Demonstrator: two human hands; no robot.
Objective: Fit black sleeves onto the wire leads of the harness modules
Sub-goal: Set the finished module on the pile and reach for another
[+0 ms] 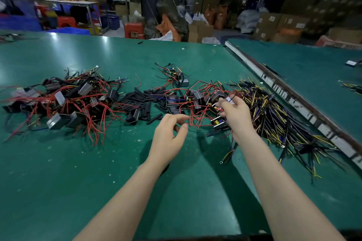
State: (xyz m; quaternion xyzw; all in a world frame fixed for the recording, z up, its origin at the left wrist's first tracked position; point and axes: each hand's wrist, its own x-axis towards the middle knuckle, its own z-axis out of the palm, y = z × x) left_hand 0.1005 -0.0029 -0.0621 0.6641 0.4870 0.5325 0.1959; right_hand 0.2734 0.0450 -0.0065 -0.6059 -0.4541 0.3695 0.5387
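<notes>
The harness module [219, 121] being picked lies at the near edge of the middle heap, its red wire leads [197, 117] looping toward the person across the green worktop [78, 172]. The right hand [235, 115] reaches into that heap with fingers curled around a module and its wires, apparently gripping it. The left hand [168, 135] sits just beside the leads' loose ends, thumb and forefinger bent toward each other in a pinch; whether a lead is actually caught between them cannot be told. To do this step well, one lead should be drawn free of the tangle and held straight before a sleeve is threaded on. The black sleeves [143, 100] lie in a pile beyond the left hand, near it; a heap of modules [64, 101] sits farther left, and a black-and-yellow wire bundle [274, 115] spreads right.
</notes>
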